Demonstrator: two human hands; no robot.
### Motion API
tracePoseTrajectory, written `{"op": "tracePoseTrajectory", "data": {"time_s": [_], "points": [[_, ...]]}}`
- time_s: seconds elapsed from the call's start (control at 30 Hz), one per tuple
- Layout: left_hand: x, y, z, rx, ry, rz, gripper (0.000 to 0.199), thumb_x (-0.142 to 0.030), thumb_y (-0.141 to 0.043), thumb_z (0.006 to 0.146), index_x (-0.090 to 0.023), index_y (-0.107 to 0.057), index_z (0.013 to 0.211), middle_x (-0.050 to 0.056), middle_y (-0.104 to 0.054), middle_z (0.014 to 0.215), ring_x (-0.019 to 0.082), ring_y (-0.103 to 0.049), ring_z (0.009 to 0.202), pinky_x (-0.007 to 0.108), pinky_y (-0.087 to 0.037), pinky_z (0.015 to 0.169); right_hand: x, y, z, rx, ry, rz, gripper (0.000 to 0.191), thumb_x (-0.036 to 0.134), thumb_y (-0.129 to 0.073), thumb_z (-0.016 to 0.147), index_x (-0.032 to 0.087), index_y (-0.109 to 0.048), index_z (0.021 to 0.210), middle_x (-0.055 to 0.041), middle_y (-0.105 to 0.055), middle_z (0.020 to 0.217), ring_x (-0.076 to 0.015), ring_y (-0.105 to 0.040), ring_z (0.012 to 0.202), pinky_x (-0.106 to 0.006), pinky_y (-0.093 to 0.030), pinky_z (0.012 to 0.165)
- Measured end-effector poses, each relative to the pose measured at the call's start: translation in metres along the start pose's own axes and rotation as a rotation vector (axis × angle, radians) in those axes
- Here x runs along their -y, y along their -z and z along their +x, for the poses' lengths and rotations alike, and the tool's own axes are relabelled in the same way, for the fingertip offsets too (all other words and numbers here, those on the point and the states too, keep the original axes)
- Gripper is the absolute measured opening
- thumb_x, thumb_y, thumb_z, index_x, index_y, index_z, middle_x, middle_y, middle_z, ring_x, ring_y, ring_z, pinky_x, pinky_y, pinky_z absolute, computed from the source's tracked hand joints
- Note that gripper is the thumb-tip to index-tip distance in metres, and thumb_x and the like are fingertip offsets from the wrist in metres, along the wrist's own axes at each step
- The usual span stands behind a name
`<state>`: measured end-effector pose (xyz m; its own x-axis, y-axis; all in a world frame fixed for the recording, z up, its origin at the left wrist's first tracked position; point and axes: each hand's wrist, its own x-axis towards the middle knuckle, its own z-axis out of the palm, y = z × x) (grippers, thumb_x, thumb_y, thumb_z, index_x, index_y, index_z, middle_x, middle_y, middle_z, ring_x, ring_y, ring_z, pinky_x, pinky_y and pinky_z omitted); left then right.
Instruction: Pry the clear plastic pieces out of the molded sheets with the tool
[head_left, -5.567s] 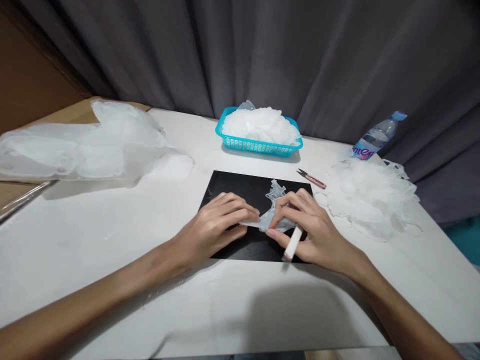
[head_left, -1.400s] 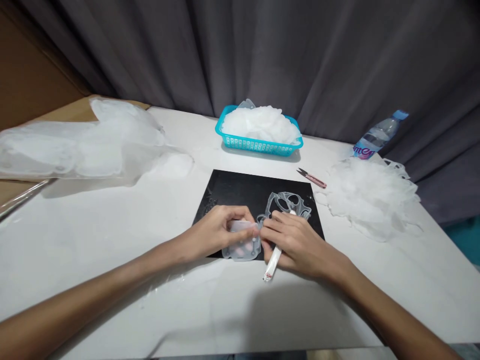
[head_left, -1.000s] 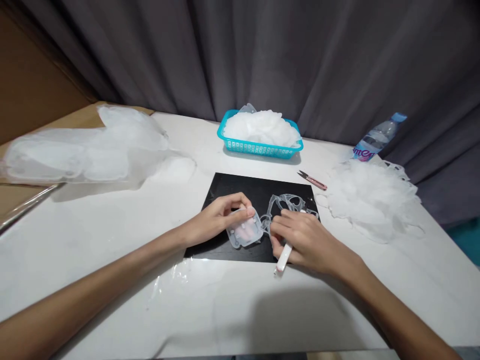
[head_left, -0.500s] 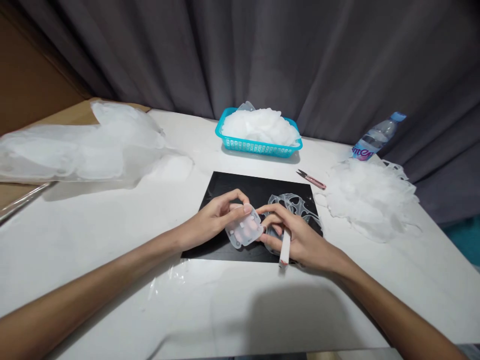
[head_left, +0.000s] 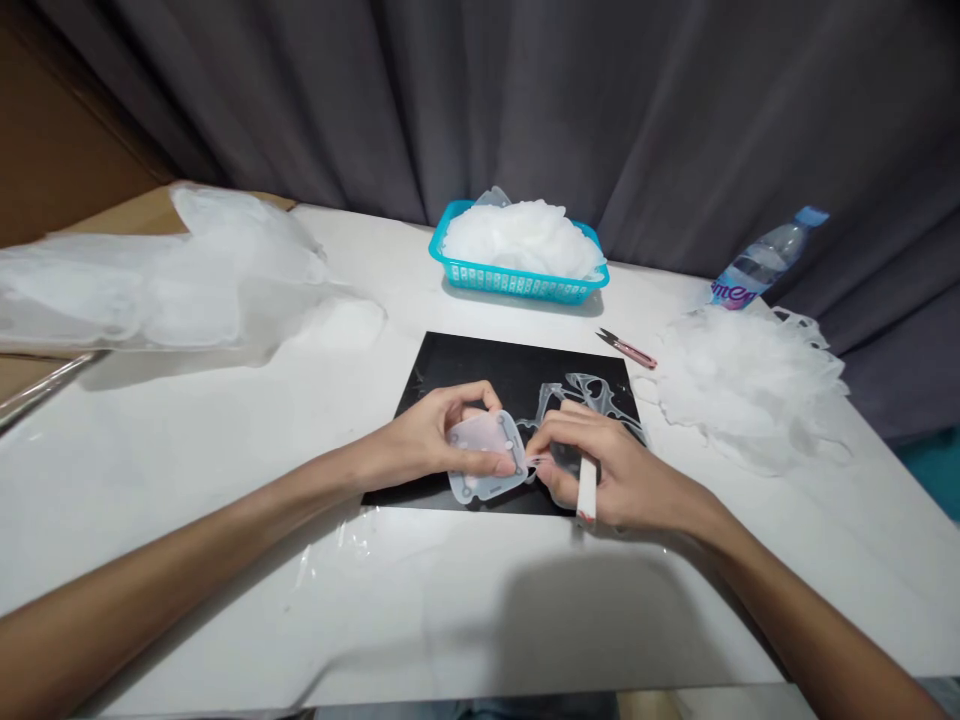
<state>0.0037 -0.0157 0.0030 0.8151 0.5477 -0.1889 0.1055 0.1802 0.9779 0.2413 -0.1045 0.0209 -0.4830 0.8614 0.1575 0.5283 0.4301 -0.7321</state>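
My left hand grips a frosted, translucent plastic or silicone piece with rounded corners and small holes, thumb across its face. At the piece's right edge, my right hand pinches a thin clear strip between thumb and forefinger. A white stick-like handle also rests in that hand and points toward me; its other end is hidden. Both hands are over a black mat. Clear cut-out scrap with open loops lies on the mat behind my right hand.
Beyond the mat stands a turquoise basket heaped with translucent pieces. Pink thread snips lie right of the mat, near a scrap pile and a water bottle. At left is a bag of translucent pieces.
The piece has turned in my left hand, whose thumb has slid down across it. My right fingers have closed on a thin strip at its edge. The view has shifted slightly.
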Motion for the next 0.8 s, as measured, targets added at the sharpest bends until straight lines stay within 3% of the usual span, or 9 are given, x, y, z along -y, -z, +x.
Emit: {"op": "tracePoseTrajectory", "data": {"time_s": [0.23,0.5,0.63,0.73,0.8], "points": [[-0.008,-0.002,0.000,0.022,0.006,0.097,0.029,-0.028,-0.088,0.080,-0.015,-0.066,0.093,-0.003,-0.069,0.080,0.008,-0.061,0.069,0.014,-0.049,0.059,0.003,0.003,0.000,0.019,-0.011,0.017,0.008,0.025,-0.065,0.101,0.021,-0.067,0.095,0.0005,-0.059,0.084,-0.0168,-0.052,0.085,-0.030,-0.041,0.077],[-0.008,-0.005,0.000,0.072,0.073,0.067,0.032,-0.029,-0.086,0.081,-0.016,-0.065,0.101,0.001,-0.073,0.085,0.012,-0.065,0.071,0.019,-0.052,0.061,0.000,-0.003,0.001,0.011,0.090,-0.137,0.015,0.008,-0.062,0.090,0.021,-0.059,0.084,0.0014,-0.054,0.076,-0.0171,-0.047,0.078,-0.029,-0.036,0.066],[-0.006,-0.012,-0.003,0.133,0.116,0.039,0.032,-0.027,-0.087,0.079,-0.017,-0.058,0.089,-0.003,-0.065,0.075,0.009,-0.058,0.063,0.017,-0.045,0.056,-0.012,-0.004,0.003,-0.164,0.153,-0.434,0.016,0.008,-0.057,0.088,0.022,-0.056,0.080,-0.0023,-0.058,0.077,-0.0204,-0.047,0.078,-0.032,-0.033,0.065],[-0.005,-0.021,-0.007,0.227,0.168,0.075,0.033,-0.029,-0.087,0.079,-0.017,-0.057,0.087,-0.006,-0.060,0.070,0.007,-0.052,0.058,0.016,-0.037,0.051,-0.025,0.005,0.004,-0.378,0.048,-0.506,0.016,0.010,-0.057,0.092,0.022,-0.056,0.080,-0.0026,-0.059,0.076,-0.0207,-0.049,0.076,-0.033,-0.036,0.066],[-0.005,-0.022,-0.008,0.222,0.127,0.097,0.032,-0.030,-0.086,0.081,-0.017,-0.057,0.086,-0.005,-0.063,0.071,0.008,-0.054,0.060,0.017,-0.038,0.053,-0.030,0.012,0.004,-0.417,-0.032,-0.453,0.012,0.015,-0.060,0.095,0.022,-0.059,0.085,-0.0015,-0.061,0.077,-0.0204,-0.053,0.077,-0.034,-0.039,0.069]]}}
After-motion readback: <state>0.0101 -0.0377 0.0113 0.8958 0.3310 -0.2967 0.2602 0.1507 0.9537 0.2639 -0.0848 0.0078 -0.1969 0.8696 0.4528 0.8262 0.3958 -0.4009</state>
